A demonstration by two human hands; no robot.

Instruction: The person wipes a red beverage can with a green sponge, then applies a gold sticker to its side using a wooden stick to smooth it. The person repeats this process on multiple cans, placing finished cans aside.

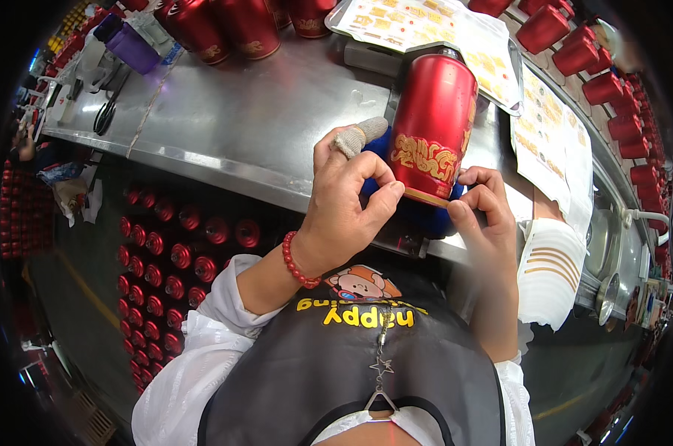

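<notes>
A shiny red metal bottle [433, 111] with gold ornament near its base lies in a cradle with blue parts [433, 223] on the metal bench. Along the bottle's base edge runs a thin gold strip [426, 198]. My left hand [348, 197] pinches the strip's left end between thumb and a fingertip; a beige cloth cot [357, 137] covers another finger. At the strip's right end, my right hand [491, 204] is closed in a pinch. A white sheet [552, 267] bearing several curved gold strips lies over or beside my right forearm.
Printed decal sheets [548, 134] in gold lie right of the bottle and on a tray behind it. Red bottles [236, 30] stand at the back; more are stacked below the bench [225, 160] and along the right. A purple bottle [127, 43] and black scissors [107, 111] sit far left.
</notes>
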